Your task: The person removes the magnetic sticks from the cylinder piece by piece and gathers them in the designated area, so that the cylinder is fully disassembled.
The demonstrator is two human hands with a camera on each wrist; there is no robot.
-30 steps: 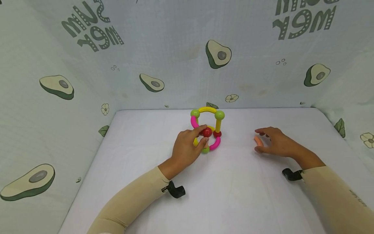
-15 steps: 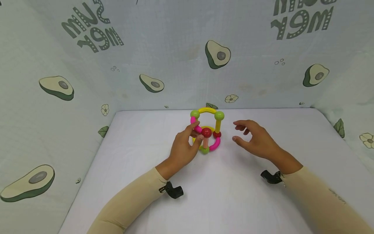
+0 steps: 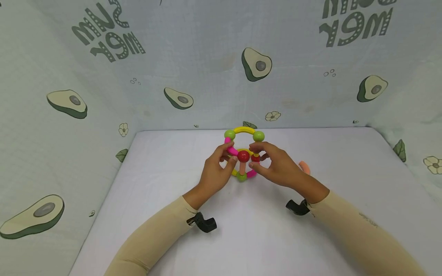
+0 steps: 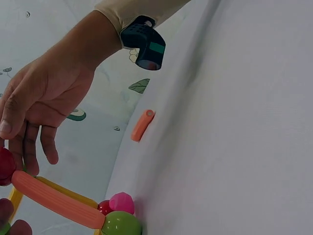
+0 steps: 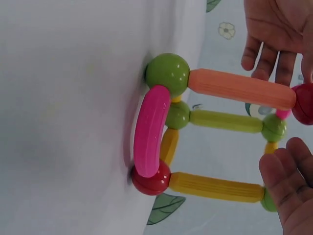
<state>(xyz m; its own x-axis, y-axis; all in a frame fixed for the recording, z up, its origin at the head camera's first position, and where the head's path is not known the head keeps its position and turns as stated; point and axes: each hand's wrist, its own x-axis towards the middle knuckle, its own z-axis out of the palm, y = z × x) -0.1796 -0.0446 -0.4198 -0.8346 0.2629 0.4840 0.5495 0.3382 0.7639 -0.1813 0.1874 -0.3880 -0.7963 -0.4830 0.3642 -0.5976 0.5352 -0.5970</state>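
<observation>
A toy frame of coloured sticks and balls stands on the table; its red ball [image 3: 243, 156] sits atop an orange upright stick [image 5: 242, 88]. My left hand [image 3: 215, 172] is at the frame's left, fingers loosely bent beside the pink curved stick [image 3: 231, 150] and the red ball; whether they touch is unclear. From the right, my right hand [image 3: 276, 166] reaches round the near side of the frame, thumb and forefinger apart close to the red ball, nothing gripped. Its hand hides part of the yellow upright, which shows as a yellow stick [image 5: 215, 187] in the right wrist view.
A loose orange curved stick [image 3: 304, 167] lies on the white table [image 3: 255, 230], behind my right wrist. Behind the table hangs a cloth [image 3: 214, 57] printed with avocados. Each wrist carries a black camera [image 3: 205, 223].
The right hand has moved left from the loose orange stick to the frame. The left fingers, earlier pinching the red ball, have drawn back from it. The frame stays in place.
</observation>
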